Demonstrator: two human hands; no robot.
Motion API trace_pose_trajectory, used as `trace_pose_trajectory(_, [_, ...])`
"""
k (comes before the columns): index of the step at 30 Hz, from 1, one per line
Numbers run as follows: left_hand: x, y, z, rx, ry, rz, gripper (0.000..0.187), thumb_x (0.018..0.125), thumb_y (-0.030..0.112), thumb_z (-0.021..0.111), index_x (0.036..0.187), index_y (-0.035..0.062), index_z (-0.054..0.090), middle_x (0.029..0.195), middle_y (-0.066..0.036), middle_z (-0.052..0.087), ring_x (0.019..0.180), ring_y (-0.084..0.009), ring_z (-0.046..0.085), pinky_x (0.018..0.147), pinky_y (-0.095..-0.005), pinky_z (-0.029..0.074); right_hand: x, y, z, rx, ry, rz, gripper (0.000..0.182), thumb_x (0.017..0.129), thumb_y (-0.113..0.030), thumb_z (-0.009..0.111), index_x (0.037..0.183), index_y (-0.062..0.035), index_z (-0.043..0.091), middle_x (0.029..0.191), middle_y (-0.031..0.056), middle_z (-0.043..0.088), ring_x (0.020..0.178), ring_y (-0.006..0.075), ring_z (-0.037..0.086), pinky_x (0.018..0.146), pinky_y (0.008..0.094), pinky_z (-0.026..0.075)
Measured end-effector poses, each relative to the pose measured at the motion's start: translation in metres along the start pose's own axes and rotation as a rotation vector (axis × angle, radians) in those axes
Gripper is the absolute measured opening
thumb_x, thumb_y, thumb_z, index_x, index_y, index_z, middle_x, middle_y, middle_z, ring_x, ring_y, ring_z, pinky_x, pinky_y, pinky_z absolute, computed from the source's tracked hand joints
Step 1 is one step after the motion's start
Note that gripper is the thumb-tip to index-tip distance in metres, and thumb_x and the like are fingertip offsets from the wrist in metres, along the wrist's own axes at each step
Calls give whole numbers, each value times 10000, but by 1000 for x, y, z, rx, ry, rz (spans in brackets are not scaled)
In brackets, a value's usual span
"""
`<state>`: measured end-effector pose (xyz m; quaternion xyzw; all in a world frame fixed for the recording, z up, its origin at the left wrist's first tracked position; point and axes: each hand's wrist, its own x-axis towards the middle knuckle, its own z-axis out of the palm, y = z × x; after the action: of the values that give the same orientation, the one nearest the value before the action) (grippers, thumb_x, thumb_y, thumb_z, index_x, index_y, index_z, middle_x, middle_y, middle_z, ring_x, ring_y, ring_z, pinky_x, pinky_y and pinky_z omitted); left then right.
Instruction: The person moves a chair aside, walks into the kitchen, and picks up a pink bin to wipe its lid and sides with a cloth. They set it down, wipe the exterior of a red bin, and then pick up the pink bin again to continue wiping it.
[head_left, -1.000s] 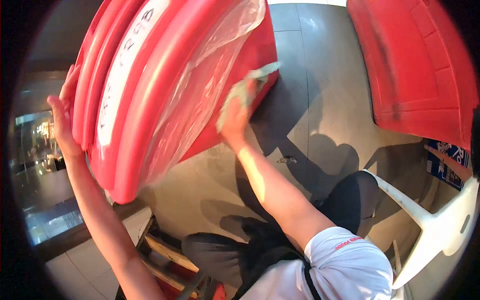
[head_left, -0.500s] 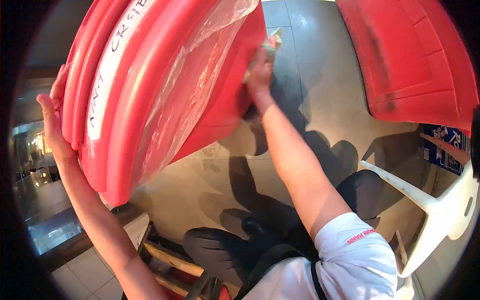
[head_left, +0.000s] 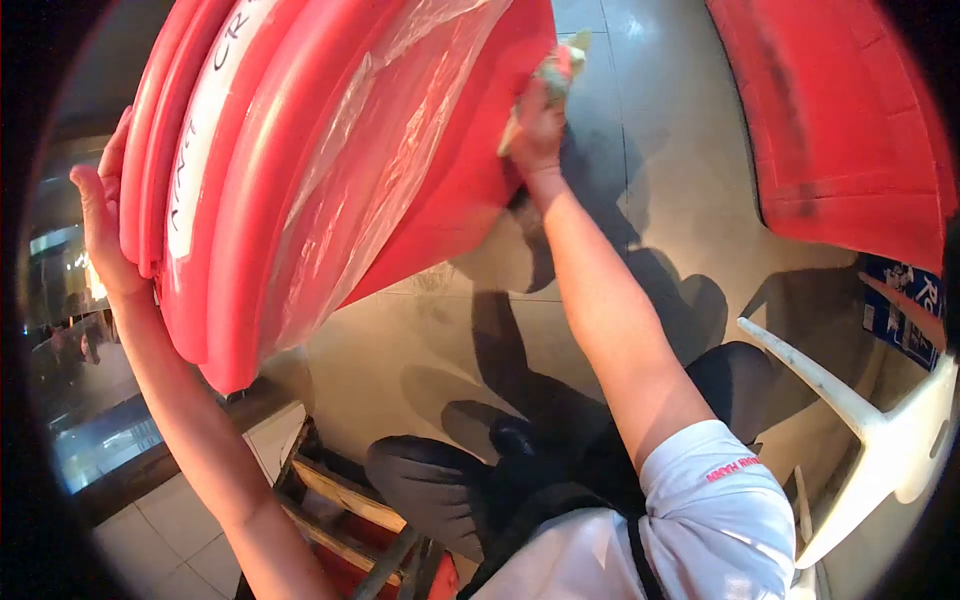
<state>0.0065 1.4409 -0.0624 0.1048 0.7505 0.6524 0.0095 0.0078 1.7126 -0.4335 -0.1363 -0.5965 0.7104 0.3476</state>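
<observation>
A large red plastic tub [head_left: 270, 150] stands tilted in front of me, with a white handwritten label [head_left: 190, 185] along its ridged rim. Clear plastic film [head_left: 375, 165] hangs over part of its side. At the far left, my left hand [head_left: 108, 230] grips the rim, thumb raised and fingers partly behind the edge. My right hand [head_left: 540, 130], slightly blurred, is closed round a crumpled greenish cloth [head_left: 560, 68] against the tub's smooth red wall. The far side of the tub is out of sight.
Another red plastic piece [head_left: 835, 130] is at the upper right, above a blue printed box [head_left: 895, 310]. A white plastic chair [head_left: 885, 440] stands at the right. A wooden-slatted stool or crate [head_left: 345, 495] is beside my knee. Glass [head_left: 80, 380] lines the left.
My right hand and the cloth have shifted slightly up and right in view. The tub's lower rim sits a little higher. My left hand keeps its hold.
</observation>
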Motion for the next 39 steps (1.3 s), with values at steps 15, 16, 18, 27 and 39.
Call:
trace_pose_trajectory(15, [-9,0,19,195,55,89,808,995,618,339,1438,-56,390,1519,-172,379,1392,-240,388,1171,-375,283,-224,-86,66,254,82,467,702,1060,-355,358,1562,-31,-10,1637,144,56,1504,257,61,1209,370,51])
trace_pose_trajectory(16, [-11,-1,20,196,61,92,794,1000,619,322,1405,-53,449,1539,-170,346,1415,-239,350,1186,-372,253,-224,-42,62,242,170,551,664,1054,-382,360,1545,-21,99,1597,167,172,1462,265,184,1178,397,158])
trace_pose_trajectory(18, [-12,-1,21,144,73,54,784,1001,615,332,1400,-48,457,1501,-169,403,1382,-234,399,1166,-370,290,-198,28,35,471,340,995,537,1051,-415,369,1438,-44,329,1429,139,412,1301,247,413,1079,407,346])
trace_pose_trajectory(27, [-14,-2,20,150,8,78,739,1005,596,344,1373,-32,472,1413,-171,489,1290,-244,483,1134,-359,326,-242,-65,81,311,399,649,580,1039,-458,385,1481,-89,321,1487,84,382,1341,228,385,1126,378,302])
trace_pose_trajectory(39, [-14,8,9,1193,140,320,452,1005,409,400,1249,119,647,1315,-212,578,1189,-409,547,1034,-436,450,-240,-170,91,97,10,-21,573,1001,-249,540,1479,-17,326,1456,170,412,1331,284,404,1113,446,325])
